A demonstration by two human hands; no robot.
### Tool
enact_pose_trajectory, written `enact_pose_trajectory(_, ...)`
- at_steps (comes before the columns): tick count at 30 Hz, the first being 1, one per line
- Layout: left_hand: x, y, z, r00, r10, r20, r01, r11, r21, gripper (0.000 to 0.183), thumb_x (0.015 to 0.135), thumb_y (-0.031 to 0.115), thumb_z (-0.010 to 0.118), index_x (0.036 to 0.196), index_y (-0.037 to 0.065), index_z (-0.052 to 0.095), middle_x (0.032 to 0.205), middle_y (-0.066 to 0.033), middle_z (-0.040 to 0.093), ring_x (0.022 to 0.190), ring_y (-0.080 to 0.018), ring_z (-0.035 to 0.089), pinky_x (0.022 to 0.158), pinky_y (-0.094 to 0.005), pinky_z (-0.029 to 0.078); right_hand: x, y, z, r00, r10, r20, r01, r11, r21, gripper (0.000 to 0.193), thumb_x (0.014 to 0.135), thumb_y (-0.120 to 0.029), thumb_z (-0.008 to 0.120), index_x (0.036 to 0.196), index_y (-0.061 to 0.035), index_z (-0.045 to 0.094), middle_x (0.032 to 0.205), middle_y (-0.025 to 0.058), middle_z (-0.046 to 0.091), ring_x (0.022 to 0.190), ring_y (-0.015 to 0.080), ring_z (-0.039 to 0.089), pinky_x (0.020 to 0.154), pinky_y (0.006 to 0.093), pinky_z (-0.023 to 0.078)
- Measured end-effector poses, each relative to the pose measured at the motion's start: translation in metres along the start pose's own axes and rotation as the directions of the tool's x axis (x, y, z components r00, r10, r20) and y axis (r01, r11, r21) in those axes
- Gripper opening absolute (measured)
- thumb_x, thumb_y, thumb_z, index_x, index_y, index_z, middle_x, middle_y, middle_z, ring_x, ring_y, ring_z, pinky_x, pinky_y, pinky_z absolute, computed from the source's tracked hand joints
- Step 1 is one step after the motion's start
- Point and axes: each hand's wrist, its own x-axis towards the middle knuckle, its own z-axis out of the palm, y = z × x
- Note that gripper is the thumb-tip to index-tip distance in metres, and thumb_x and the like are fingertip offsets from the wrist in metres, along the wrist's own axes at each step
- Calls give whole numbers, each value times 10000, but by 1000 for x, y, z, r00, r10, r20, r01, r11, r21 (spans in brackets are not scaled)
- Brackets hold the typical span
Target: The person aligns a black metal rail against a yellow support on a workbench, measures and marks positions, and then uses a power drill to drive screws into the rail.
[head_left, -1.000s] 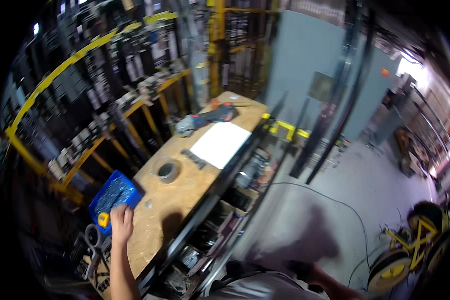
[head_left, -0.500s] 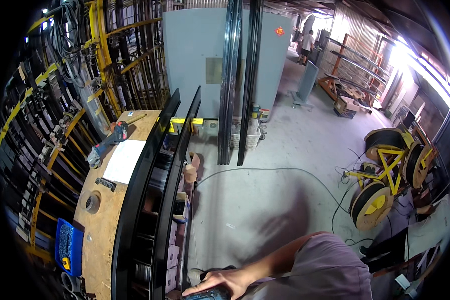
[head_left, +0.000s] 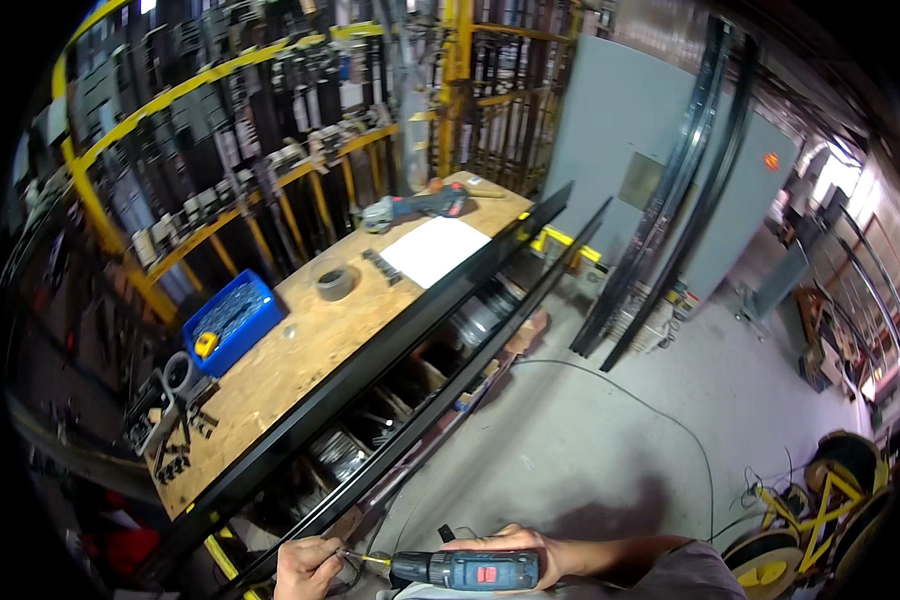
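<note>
My right hand (head_left: 550,553) is wrapped round a dark blue cordless drill (head_left: 460,571) at the lower edge, its chuck pointing left. A thin bit with a yellow part (head_left: 375,559) sticks out of the chuck. Close to the bit's tip, my left hand (head_left: 308,568) is closed with fingers pinched together; what they hold is too small to make out. Just beyond that hand runs a long black metal profile (head_left: 400,441). A second black profile (head_left: 370,366) lies parallel to it along the workbench (head_left: 270,394).
On the bench are a blue bin of screws (head_left: 232,352), a tape roll (head_left: 335,284), a white sheet (head_left: 436,252) and an angle grinder (head_left: 415,208). Upright wrapped profiles (head_left: 660,200) lean against a grey cabinet (head_left: 610,120). A cable (head_left: 670,416) crosses the floor; yellow-framed reels (head_left: 820,500) stand right.
The view has turned left, showing more of the bench. My left hand has come into view by the bit, and the drill now lies fully visible in my right hand.
</note>
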Motion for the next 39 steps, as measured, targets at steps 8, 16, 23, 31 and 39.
enact_pose_trajectory(8,-35,-12,-45,999,42,-18,-43,996,-79,132,775,-13,726,892,-73,719,655,-124,633,551,-208,609,530,-301,467,43,-7,39,994,9,107,-7,1000,-23,715,839,-121,733,1434,129,425,1234,246,668,1002,329,725,917,353,533)
enact_pose_trajectory(16,-63,-30,-98,941,234,243,-238,971,-14,198,763,19,735,954,-24,712,650,-111,584,575,-278,608,534,-352,470,90,-36,64,891,323,320,-327,944,-43,785,810,-162,687,1503,42,380,1249,210,672,1021,297,711,918,349,505)
enact_pose_trajectory(23,-76,-28,-113,943,211,257,-272,934,230,141,890,47,646,967,-50,713,786,-138,668,659,-233,625,603,-313,473,101,-53,92,925,322,202,-307,946,-99,798,768,-167,703,1488,19,415,1151,184,711,925,284,719,854,335,513)
enact_pose_trajectory(31,-106,-73,-91,942,-311,-124,263,917,-300,156,876,73,626,814,-65,666,729,-72,676,609,-154,627,527,-269,485,89,-22,112,995,-47,91,38,995,91,721,865,-205,717,1455,87,424,1181,232,691,982,347,722,854,361,538)
enact_pose_trajectory(39,-71,-39,-36,746,-665,-26,201,263,-944,152,966,187,610,933,39,616,768,-20,573,694,-117,543,640,-242,489,65,-5,120,996,-78,-49,72,992,-108,759,835,-163,726,1464,104,394,1157,234,694,960,364,711,843,379,547)
